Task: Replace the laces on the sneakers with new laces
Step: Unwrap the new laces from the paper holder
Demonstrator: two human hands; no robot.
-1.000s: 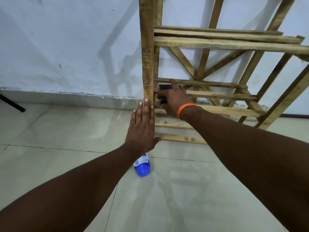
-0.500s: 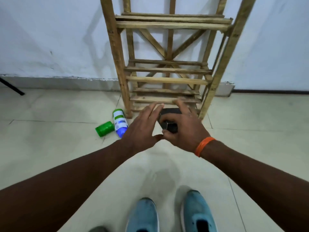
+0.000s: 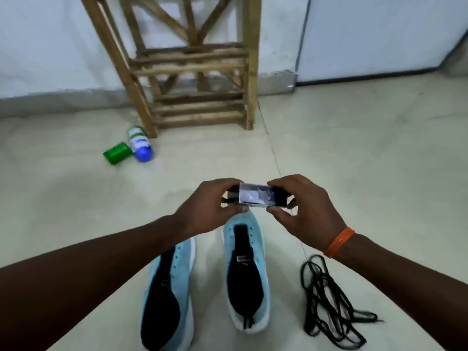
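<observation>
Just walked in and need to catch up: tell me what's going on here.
A person is holding a small box in both hands, the left hand and the right hand each gripping one end, above a pair of light blue sneakers standing on the tiled floor. The sneakers look unlaced, and a loose pile of black laces lies on the floor to their right. Nothing is threaded yet. A wooden rack stands behind.

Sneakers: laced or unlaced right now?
Unlaced. Left sneaker and right sneaker show bare eyelets; black laces lie loose on the floor beside them.
</observation>
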